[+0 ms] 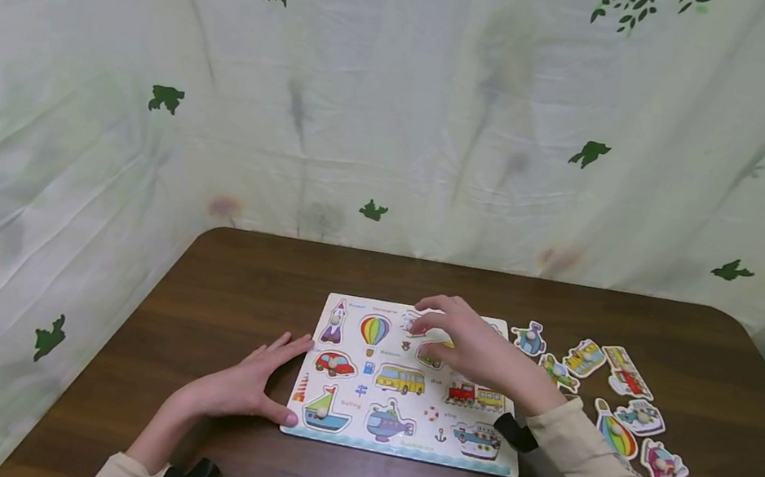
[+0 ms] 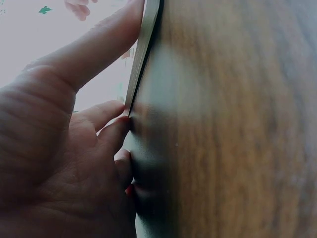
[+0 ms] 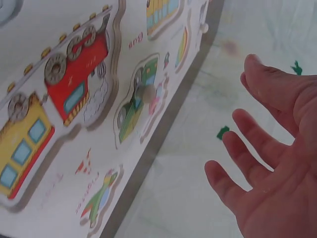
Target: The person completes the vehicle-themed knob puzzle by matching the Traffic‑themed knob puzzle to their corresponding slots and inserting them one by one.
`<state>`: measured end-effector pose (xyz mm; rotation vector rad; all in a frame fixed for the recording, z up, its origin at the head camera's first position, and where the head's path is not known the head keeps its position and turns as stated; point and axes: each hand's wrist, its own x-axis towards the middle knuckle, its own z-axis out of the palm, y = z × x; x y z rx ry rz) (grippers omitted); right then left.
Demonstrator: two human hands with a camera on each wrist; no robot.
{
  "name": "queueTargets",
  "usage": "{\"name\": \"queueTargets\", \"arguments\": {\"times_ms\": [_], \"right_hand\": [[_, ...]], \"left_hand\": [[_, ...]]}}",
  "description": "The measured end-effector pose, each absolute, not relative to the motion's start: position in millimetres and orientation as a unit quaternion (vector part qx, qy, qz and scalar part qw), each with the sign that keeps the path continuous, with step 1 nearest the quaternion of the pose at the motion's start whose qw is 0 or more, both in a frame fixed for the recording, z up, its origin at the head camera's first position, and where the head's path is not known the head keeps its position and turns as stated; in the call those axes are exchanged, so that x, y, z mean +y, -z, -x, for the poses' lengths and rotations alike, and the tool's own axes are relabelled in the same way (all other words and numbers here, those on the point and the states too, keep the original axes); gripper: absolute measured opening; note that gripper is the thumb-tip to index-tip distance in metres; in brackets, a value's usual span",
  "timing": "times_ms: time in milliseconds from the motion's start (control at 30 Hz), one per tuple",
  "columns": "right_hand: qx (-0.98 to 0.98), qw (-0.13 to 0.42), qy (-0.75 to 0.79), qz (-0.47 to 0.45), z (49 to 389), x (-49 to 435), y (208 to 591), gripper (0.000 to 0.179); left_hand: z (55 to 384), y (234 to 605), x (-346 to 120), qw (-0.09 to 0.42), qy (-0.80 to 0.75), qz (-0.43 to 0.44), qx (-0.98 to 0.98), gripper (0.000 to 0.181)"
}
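A white puzzle board (image 1: 360,388) printed with colourful vehicles lies on the table. My left hand (image 1: 249,383) touches its left edge, thumb at the near corner and fingers spread toward the far one. In the left wrist view, the thumb (image 2: 94,49) and fingertips meet the board's side. Over the board's far right part hovers my right hand (image 1: 466,346), fingers loosely bent and holding nothing. The right wrist view shows this hand (image 3: 277,148) apart from the board, near a green truck piece (image 3: 131,114) with a round knob. In the head view the hand partly covers that truck.
Several loose vehicle pieces lie right of the board, among them a blue one (image 1: 529,339), a yellow one (image 1: 585,358) and a rainbow balloon (image 1: 616,433). The right forearm crosses close to them. A leaf-patterned cloth (image 1: 416,112) hangs behind the brown table (image 1: 259,269).
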<state>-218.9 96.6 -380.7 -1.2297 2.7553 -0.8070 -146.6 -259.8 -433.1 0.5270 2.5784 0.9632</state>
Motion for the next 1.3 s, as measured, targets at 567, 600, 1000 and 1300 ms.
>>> {"name": "queueTargets", "arguments": {"times_ms": [567, 600, 1000, 1300], "right_hand": [[0.891, -0.047, 0.289, 0.346, 230.9, 156.3, 371.8, 0.018], [0.894, -0.046, 0.287, 0.34, 231.5, 159.6, 371.5, 0.017], [0.913, -0.024, 0.268, 0.306, 239.3, 197.0, 369.2, 0.018], [0.919, -0.015, 0.27, 0.287, 252.9, 215.8, 390.1, 0.016]], "left_hand": [[146.2, 432.8, -259.6, 0.166, -0.336, -0.189, 0.908, 0.108], [146.2, 432.6, -259.4, 0.167, -0.335, -0.189, 0.908, 0.108], [146.7, 432.4, -259.5, 0.167, -0.335, -0.19, 0.907, 0.108], [145.7, 431.1, -259.5, 0.169, -0.335, -0.187, 0.908, 0.108]]}}
